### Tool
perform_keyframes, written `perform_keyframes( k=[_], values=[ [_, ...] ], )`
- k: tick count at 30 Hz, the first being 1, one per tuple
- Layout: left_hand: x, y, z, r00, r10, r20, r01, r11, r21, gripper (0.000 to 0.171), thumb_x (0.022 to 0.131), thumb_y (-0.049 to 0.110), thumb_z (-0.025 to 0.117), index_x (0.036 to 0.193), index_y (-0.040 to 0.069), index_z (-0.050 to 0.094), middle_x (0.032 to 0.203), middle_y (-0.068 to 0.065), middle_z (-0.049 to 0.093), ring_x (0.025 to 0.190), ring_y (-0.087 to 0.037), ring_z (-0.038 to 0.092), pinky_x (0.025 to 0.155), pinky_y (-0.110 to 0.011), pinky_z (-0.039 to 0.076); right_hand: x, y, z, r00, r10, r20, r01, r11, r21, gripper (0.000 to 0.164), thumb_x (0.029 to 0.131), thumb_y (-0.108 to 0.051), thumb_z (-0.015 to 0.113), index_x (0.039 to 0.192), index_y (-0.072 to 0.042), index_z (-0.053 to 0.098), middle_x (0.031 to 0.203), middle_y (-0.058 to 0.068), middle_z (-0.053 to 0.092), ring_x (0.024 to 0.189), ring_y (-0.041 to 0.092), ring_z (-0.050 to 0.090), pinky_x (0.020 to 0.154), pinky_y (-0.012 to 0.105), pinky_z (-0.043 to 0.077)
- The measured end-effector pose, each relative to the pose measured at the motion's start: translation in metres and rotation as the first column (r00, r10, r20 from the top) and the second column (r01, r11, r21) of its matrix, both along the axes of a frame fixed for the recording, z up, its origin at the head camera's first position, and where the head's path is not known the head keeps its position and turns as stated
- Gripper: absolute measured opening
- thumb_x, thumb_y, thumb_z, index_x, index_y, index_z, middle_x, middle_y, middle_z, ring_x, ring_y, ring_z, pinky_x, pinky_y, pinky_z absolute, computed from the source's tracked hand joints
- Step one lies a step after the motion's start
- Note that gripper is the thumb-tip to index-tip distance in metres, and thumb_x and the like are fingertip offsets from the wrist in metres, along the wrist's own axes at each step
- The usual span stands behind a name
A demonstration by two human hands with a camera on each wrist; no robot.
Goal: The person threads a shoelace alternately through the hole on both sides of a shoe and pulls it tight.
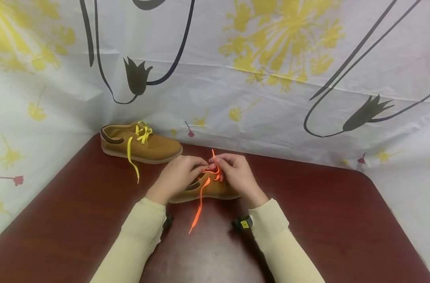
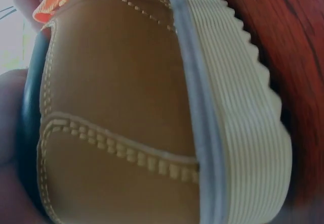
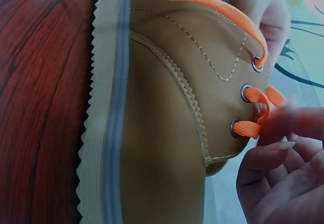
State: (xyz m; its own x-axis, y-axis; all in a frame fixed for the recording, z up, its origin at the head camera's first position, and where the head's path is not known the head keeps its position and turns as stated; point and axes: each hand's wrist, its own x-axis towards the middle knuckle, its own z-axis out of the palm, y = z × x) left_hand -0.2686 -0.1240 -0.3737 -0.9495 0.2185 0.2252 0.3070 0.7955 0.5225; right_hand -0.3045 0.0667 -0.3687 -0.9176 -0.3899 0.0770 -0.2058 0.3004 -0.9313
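A tan shoe [image 1: 222,190] with an orange shoelace [image 1: 197,214] lies on the table between both hands, its toe to the right. My right hand [image 1: 237,173] pinches the lace by the eyelets, and a tip of lace sticks up above the fingers. In the right wrist view, thumb and forefinger of the right hand [image 3: 283,163] meet at the orange loops [image 3: 248,129] of the lower eyelets. My left hand [image 1: 179,175] is over the shoe's opening, its fingertips pinching a strand of lace. One long lace end hangs down the shoe's near side onto the table.
A second tan shoe [image 1: 161,147] with a yellow lace [image 1: 143,131] stands at the back left of the dark red table [image 1: 317,224]. A patterned cloth [image 1: 200,98] hangs behind the table and along its sides.
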Motion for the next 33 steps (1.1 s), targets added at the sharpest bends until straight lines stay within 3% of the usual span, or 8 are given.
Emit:
perform_keyframes(
  k=[6, 12, 21, 33],
  values=[
    [0.0, 0.003, 0.002, 0.993, 0.101, 0.058, -0.103, 0.994, 0.024, 0.018, 0.1, 0.027, 0.065, 0.109, 0.022, 0.079, 0.093, 0.007, 0.075, 0.072, -0.013, 0.056, 0.064, -0.028, 0.045, 0.002, 0.001, -0.003, 1.0, -0.007, 0.028, 0.006, 1.0, 0.026, 0.022, 0.102, -0.02, 0.06, 0.108, -0.006, 0.076, 0.082, 0.004, 0.075, 0.048, 0.015, 0.047, 0.045, 0.025, 0.042],
    [0.0, 0.007, 0.004, 0.983, 0.155, 0.097, -0.158, 0.987, 0.029, 0.021, 0.101, 0.03, 0.063, 0.112, 0.022, 0.078, 0.095, 0.006, 0.075, 0.07, -0.014, 0.056, 0.057, -0.029, 0.04, 0.005, 0.004, -0.005, 0.996, 0.012, 0.088, -0.02, 0.996, 0.087, 0.022, 0.103, -0.019, 0.059, 0.11, -0.006, 0.076, 0.058, 0.001, 0.058, 0.047, 0.021, 0.053, 0.043, 0.025, 0.039],
    [0.0, 0.007, 0.002, 0.977, 0.192, 0.089, -0.194, 0.981, 0.013, 0.021, 0.1, 0.031, 0.064, 0.112, 0.02, 0.078, 0.1, 0.004, 0.077, 0.073, -0.015, 0.06, 0.058, -0.029, 0.044, 0.009, -0.001, 0.001, 0.987, -0.002, 0.164, -0.032, 0.978, 0.207, 0.023, 0.102, -0.02, 0.059, 0.113, -0.007, 0.075, 0.07, 0.005, 0.069, 0.057, 0.014, 0.065, 0.057, 0.03, 0.058],
    [0.0, 0.009, 0.001, 0.976, 0.194, 0.095, -0.195, 0.981, -0.002, 0.022, 0.101, 0.031, 0.064, 0.113, 0.019, 0.078, 0.097, 0.003, 0.076, 0.072, -0.016, 0.059, 0.059, -0.029, 0.046, 0.011, -0.008, 0.01, 0.983, -0.085, 0.162, 0.028, 0.945, 0.325, 0.025, 0.093, -0.021, 0.059, 0.083, -0.009, 0.078, 0.064, 0.004, 0.068, 0.052, 0.016, 0.065, 0.056, 0.03, 0.057]
  ],
)
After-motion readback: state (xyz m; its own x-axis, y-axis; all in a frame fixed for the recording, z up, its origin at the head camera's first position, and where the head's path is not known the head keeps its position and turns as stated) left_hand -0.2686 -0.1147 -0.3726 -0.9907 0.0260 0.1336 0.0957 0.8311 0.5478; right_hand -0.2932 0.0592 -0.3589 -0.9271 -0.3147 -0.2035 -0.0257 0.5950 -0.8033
